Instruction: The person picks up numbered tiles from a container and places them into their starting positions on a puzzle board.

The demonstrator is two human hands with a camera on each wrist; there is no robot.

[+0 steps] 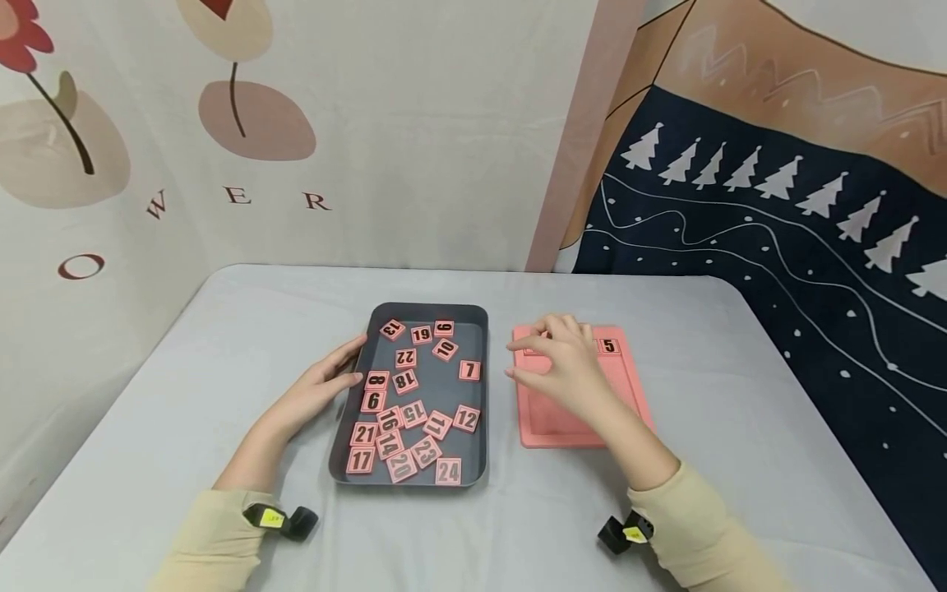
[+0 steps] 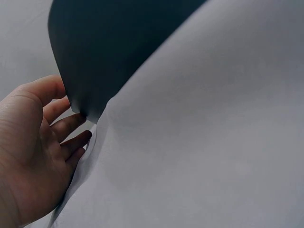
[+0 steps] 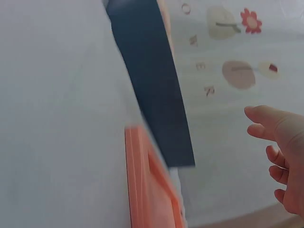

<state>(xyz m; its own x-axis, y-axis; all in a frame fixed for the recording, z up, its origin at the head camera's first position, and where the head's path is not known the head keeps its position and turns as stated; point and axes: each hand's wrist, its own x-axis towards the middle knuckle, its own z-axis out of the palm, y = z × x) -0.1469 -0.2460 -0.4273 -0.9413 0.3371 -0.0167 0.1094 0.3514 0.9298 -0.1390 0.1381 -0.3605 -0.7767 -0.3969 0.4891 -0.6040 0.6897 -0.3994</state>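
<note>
Board [image 1: 551, 418] partly hidden behind right hand [image 1: 565, 358], fingertips apart; left hand [image 1: 324, 383] unclenched against tray [image 1: 440, 376].

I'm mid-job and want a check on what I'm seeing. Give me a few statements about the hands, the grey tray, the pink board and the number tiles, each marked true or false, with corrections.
1. The left hand touches the side of the grey tray. True.
2. The right hand is over the pink board. True.
3. The right hand is pinching a tile. False: it holds nothing.
4. Tile 24 lies in the grey tray, by the end nearest the person. True.
5. The grey tray is to the right of the pink board, as the person sees it. False: it is to the left.
6. Tile 5 lies in the grey tray. False: it is on the pink board.
</note>
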